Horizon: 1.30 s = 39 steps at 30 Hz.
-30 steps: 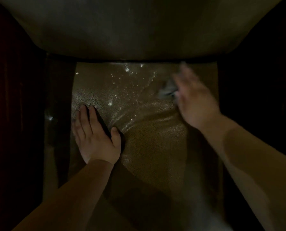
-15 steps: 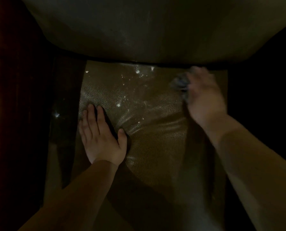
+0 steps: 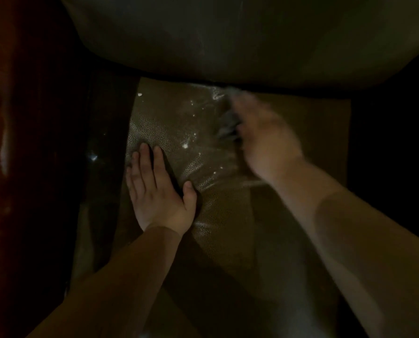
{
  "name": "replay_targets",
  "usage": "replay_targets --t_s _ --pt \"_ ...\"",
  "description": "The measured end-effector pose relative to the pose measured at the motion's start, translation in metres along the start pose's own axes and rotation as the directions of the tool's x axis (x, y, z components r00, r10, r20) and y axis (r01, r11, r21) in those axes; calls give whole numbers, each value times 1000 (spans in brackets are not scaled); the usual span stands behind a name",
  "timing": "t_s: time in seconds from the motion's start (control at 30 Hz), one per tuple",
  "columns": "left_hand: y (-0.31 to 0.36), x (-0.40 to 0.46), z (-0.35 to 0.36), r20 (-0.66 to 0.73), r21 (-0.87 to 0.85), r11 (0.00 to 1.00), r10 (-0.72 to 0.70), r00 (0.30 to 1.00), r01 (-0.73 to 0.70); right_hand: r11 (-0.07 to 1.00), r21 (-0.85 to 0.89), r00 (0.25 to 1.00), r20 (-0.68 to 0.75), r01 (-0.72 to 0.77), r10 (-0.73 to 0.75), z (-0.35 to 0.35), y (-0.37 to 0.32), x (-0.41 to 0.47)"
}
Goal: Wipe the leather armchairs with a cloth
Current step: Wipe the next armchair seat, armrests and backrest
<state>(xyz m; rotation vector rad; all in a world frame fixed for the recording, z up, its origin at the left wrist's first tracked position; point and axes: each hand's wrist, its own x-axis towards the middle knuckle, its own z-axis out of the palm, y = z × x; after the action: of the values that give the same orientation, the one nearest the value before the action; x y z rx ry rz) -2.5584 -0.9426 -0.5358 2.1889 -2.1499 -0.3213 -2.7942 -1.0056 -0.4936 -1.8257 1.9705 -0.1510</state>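
I look down on the brown leather seat (image 3: 218, 215) of an armchair in dim light. White specks and wet streaks (image 3: 189, 132) mark its far half. My left hand (image 3: 158, 191) lies flat on the seat's left side, fingers straight and pressing the leather into a dent. My right hand (image 3: 264, 137), blurred by motion, holds a grey cloth (image 3: 226, 126) against the seat near the backrest. Only a bit of the cloth shows past my fingers.
The dark leather backrest (image 3: 228, 40) fills the top of the view. A glossy reddish wooden armrest (image 3: 20, 142) runs down the left side. The right side is in deep shadow.
My right hand has swept the cloth from the seat's far right toward the middle, over the speckled patch. The left hand stays pressed in place.
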Motion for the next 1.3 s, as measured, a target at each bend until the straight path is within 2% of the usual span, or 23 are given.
replay_targets --t_s 0.07,0.13,0.2,0.3,0.37,0.4,0.47,0.53,0.57,0.6,0.63,0.7,0.77,0.8,0.83,0.9,1.0,1.03,1.1,1.13,1.2,1.27,1.3 --pt "1 0 2 -17 12 1000 2 1000 -2 970 80 966 -107 -228 236 -8 27 7" --pt "2 0 3 -18 19 1000 10 1000 -9 944 98 928 -173 -316 329 -3 15 5" --pt "3 0 1 -10 23 1000 11 1000 -11 977 53 962 -173 -207 213 11 -24 1" --pt "3 0 -4 11 29 999 19 1000 -19 989 10 989 10 148 -149 32 -74 -12" --pt "2 -1 -5 12 22 999 27 1000 -27 978 -71 979 56 197 -194 31 -67 -10" --pt "2 -1 -5 14 16 999 28 1000 -28 983 -129 991 23 132 -130 27 -52 -9" --pt "1 -1 -4 15 6 1000 31 999 -31 980 -93 977 -140 -173 160 15 -17 -9" --pt "0 -1 0 10 7 999 33 999 -33 882 32 848 -261 -470 461 6 -3 -6" --pt "-1 -2 1 15 4 999 35 999 -35 841 33 804 -274 -540 527 9 -11 1" --pt "-1 -2 1 22 2 999 36 999 -37 840 -5 811 -264 -543 522 14 -25 9" --pt "-1 -2 0 30 6 999 39 999 -39 881 -40 864 -221 -471 452 20 -47 18" --pt "-1 -2 -6 59 29 999 45 997 -46 977 -46 973 -112 -210 204 34 -99 27" --pt "-3 0 -15 98 38 998 54 994 -58 1000 -16 999 -30 -14 13 42 -126 27" --pt "-2 1 -20 118 32 998 56 991 -61 998 -61 1000 -10 23 -24 38 -124 29" --pt "-2 3 -25 143 16 998 55 988 -58 988 -151 999 -15 27 -30 31 -113 29" --pt "-4 5 -36 186 -87 995 62 981 -46 965 -245 995 -71 -90 74 16 -72 26" --pt "-29 5 -47 168 -139 987 109 980 -86 936 -74 935 -117 -343 334 -3 -29 15" --pt "-44 3 -48 158 -102 990 109 981 -94 925 -63 923 -116 -376 367 1 -33 15" --pt "-69 -2 -49 190 -115 993 25 982 -3 932 -72 930 -129 -356 345 17 -60 23" --pt "-76 -5 -49 211 -140 989 -23 977 54 955 -49 951 -115 -294 287 25 -80 27" --pt "-76 -8 -46 196 -141 990 5 981 23 999 -32 999 -29 -17 16 41 -121 27" --pt "-74 -8 -45 177 -125 991 78 981 -56 970 -30 967 94 240 -236 46 -138 21" --pt "-74 -6 -45 181 -124 990 86 980 -64 956 -51 953 112 290 -283 40 -132 20"
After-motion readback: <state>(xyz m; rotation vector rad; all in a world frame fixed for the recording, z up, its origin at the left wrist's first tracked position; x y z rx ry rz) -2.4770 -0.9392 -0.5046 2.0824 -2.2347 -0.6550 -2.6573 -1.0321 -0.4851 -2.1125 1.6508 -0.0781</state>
